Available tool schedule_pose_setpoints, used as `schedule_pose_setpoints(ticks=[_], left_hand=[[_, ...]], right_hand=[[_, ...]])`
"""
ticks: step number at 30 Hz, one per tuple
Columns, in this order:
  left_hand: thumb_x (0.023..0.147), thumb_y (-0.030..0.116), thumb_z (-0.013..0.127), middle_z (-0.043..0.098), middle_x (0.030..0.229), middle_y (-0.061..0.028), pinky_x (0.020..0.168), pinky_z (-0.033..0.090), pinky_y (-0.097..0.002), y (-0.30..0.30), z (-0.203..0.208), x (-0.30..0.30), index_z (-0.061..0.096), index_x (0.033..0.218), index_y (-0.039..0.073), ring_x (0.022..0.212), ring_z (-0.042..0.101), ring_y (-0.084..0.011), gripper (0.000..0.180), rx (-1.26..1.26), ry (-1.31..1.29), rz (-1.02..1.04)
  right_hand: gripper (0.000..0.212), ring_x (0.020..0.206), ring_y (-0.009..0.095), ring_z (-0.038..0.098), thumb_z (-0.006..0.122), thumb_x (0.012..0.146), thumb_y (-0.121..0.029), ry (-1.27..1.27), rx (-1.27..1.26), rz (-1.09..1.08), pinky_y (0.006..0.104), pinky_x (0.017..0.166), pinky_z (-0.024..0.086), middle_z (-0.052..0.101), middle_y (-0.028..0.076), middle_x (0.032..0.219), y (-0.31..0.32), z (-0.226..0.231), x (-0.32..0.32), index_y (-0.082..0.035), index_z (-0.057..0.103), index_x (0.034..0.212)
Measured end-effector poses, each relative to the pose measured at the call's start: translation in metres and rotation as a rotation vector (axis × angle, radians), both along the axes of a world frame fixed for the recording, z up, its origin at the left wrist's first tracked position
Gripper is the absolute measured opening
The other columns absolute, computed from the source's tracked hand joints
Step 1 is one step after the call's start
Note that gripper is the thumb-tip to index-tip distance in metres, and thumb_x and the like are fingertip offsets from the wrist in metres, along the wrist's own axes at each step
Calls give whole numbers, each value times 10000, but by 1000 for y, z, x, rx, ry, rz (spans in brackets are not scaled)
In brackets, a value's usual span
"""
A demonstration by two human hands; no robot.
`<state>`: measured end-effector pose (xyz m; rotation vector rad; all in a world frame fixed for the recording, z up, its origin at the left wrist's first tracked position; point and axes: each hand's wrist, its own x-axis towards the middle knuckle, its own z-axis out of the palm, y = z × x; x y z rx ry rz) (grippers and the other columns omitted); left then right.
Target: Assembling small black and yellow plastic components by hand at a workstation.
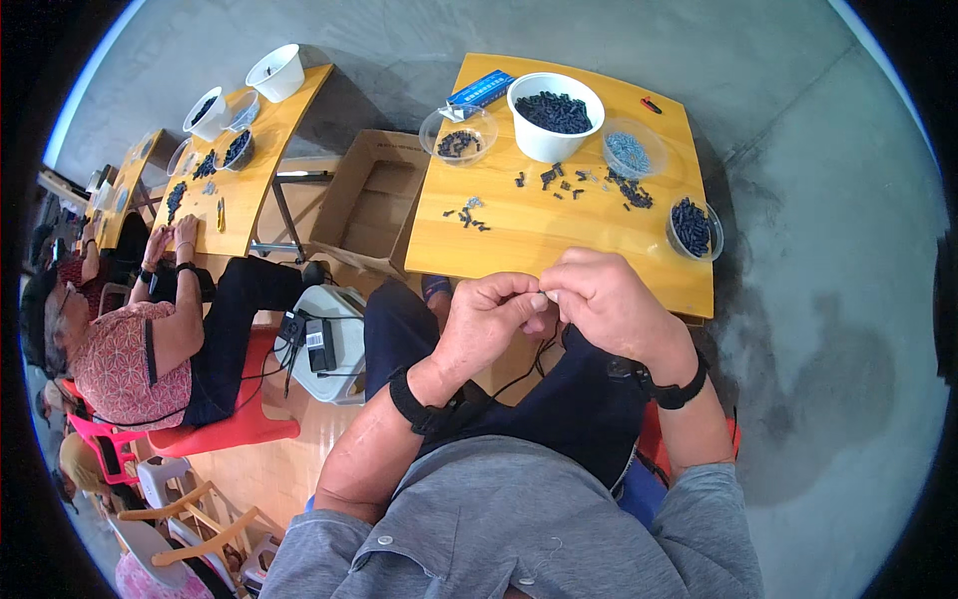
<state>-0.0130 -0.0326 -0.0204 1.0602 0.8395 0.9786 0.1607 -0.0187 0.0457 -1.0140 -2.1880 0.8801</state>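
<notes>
My left hand [484, 324] and my right hand [611, 302] meet in front of the table's near edge, above my lap. Thumbs and forefingers of both are pinched together at one spot. Whatever sits between the fingertips is too small and too covered to name. Nearest on the yellow wooden table [559, 245] lies a small group of loose black parts [469, 218] with a few silver bits. More black pieces [631, 192] are scattered farther back. A white tub [546, 147] holds many small black parts.
Silver screws [627, 150] fill one clear bowl; black parts [689, 225] fill another at the right edge. A blue box [482, 92] stands behind a clear dish [430, 127]. An open cardboard box [369, 205] is left of the table. Another person [130, 349] works at the left table.
</notes>
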Motion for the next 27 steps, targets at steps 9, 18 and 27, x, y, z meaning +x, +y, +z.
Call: schedule_pose_setpoints(ticks=[9, 18, 27], left_hand=[[875, 25, 594, 652, 783, -36, 604, 494, -203, -6, 18, -2, 647, 943, -20, 653, 608, -81, 97, 37, -17, -3], [877, 24, 591, 649, 773, -33, 603, 489, -200, -20, 29, -2, 644, 938, -20, 647, 601, -75, 92, 62, -47, 3], [872, 28, 598, 649, 769, -30, 604, 488, -203, -25, 30, -2, 652, 923, -13, 645, 596, -77, 85, 22, -129, 29]], right_hand=[[41, 607, 209, 577, 571, 798, 33, 260, -184, -272, 310, 551, 451, 555, 115, 690, -20, 4, -9, 14, 604, 810], [33, 565, 111, 554, 582, 807, 40, 258, -92, -210, 245, 508, 430, 554, 66, 706, -34, 11, -6, 25, 598, 832], [88, 604, 122, 566, 592, 788, 84, 403, -100, -253, 239, 536, 447, 566, 74, 773, -42, 1, -13, 27, 598, 855]])
